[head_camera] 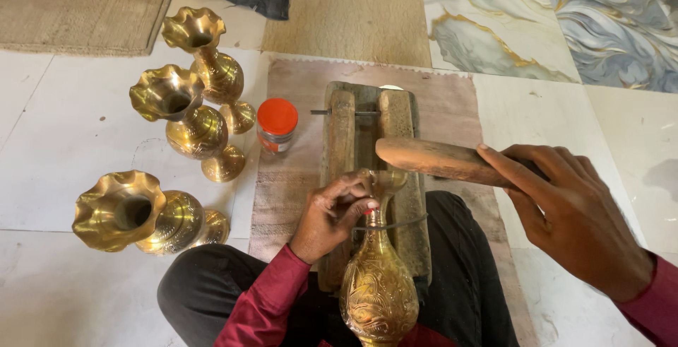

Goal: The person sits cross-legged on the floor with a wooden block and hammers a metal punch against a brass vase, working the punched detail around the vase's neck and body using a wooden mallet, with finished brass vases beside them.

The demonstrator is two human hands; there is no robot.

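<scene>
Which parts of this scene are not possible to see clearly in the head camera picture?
- Tool tip at the brass vase neck: covered by the left hand fingers.
- Head of the wooden mallet: only the wooden part shows; the right hand hides its grip end.
- Vase base: cut off by the bottom edge.
- Contents of the small jar with a red lid: too small to tell.

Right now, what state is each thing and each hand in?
Left hand: pinched at the neck of the engraved vase.
Right hand: gripping the wooden mallet, raised.
Engraved vase: lying in the wooden cradle.
Jar: upright, red lid on.
Three brass vases: standing on the floor, untouched.
</scene>
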